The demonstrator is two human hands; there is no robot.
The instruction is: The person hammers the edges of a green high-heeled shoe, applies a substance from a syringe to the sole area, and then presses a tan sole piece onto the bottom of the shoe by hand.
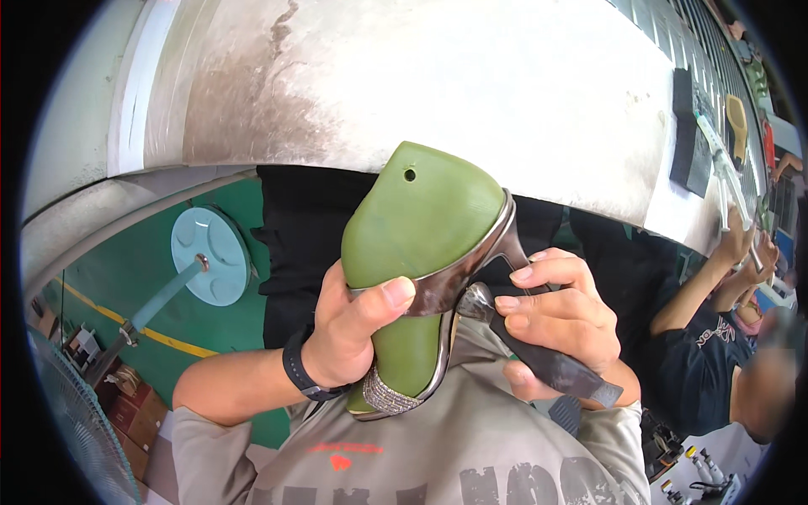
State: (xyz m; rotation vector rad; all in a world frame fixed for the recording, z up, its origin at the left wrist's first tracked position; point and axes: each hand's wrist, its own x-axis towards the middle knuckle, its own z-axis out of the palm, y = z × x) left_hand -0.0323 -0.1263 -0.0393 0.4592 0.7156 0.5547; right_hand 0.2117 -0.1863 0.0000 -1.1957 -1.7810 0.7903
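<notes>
A green shoe last (425, 215) is held upside down in front of my chest, the hole in its wide end facing up. It wears a high-heeled sandal (442, 295) with a shiny dark brown heel part and a glittering strap (391, 397) near the toe. My left hand (347, 328) is closed around the last and sandal, its thumb pressed on the brown heel part. My right hand (568, 324) grips a black-handled hand tool (560, 366). The tool's rounded metal head lies against or close beside the sandal's sole, near the heel; exact contact is unclear.
A stained white work surface (454, 84) spans the far side. At its right end lie a black block (692, 130) and a yellow-handled tool (736, 126). A co-worker (699, 370) sits to the right. On the left are a light-blue round seat (210, 257), a fan (71, 421) and boxes (135, 412).
</notes>
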